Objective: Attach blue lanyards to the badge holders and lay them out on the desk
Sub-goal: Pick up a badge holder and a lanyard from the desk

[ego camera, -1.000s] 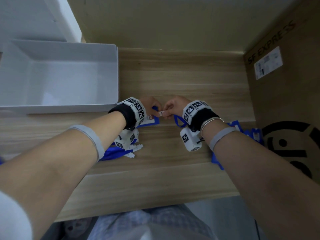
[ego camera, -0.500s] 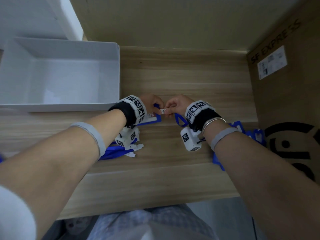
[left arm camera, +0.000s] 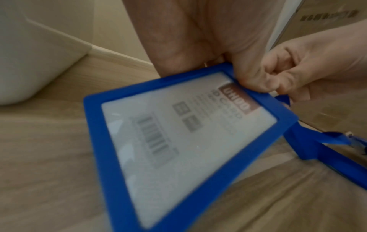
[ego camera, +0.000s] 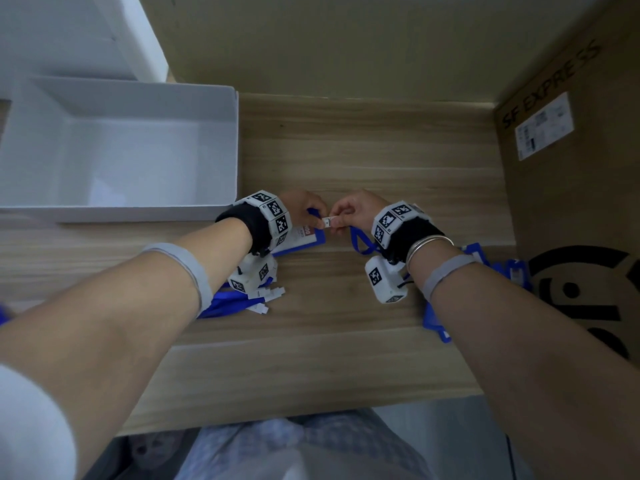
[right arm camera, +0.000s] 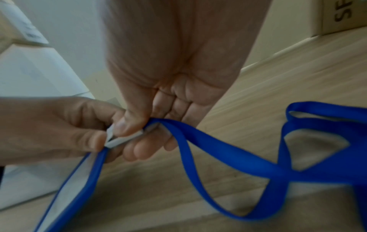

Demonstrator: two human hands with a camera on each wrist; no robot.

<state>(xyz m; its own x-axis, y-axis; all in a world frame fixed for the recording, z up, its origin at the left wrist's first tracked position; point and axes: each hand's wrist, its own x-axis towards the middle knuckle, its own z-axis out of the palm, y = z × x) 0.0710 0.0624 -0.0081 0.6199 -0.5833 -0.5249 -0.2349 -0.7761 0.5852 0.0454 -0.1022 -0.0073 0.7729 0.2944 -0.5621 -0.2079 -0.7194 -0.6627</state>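
Your left hand (ego camera: 304, 206) pinches the stiff badge holder (left arm camera: 178, 141) by its top edge, while your right hand (ego camera: 356, 209) pinches the limp lanyard (right arm camera: 228, 157) by its white clip (ego camera: 328, 222).

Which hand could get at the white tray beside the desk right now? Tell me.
Probably neither yet. The left hand lies close to the white tray, nothing between, but it grips the badge holder; the right hand pinches the lanyard clip.

A white tray (ego camera: 234, 150) is set at the desk's far left; a cardboard box (ego camera: 571, 209) is stood at its right.
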